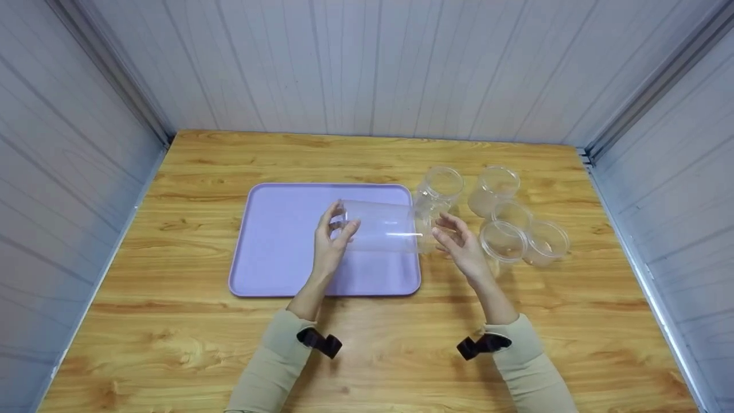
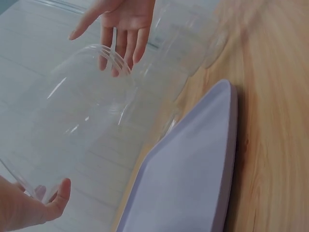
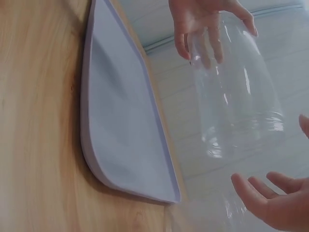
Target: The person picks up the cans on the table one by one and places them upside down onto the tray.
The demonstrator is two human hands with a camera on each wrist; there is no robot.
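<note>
My left hand grips one end of a large clear plastic jar, which lies on its side in the air over the right part of a purple tray. In the right wrist view, the left fingers wrap the far end of the jar. My right hand is by the other end, its fingers relaxed and spread. A gap shows between the right hand and the jar's ridged end in the right wrist view. The left wrist view shows the left thumb at the near rim.
Several more clear jars stand to the right of the tray, among them one behind the right hand and another farther right. A wooden table lies below. Pale panelled walls enclose the back and sides.
</note>
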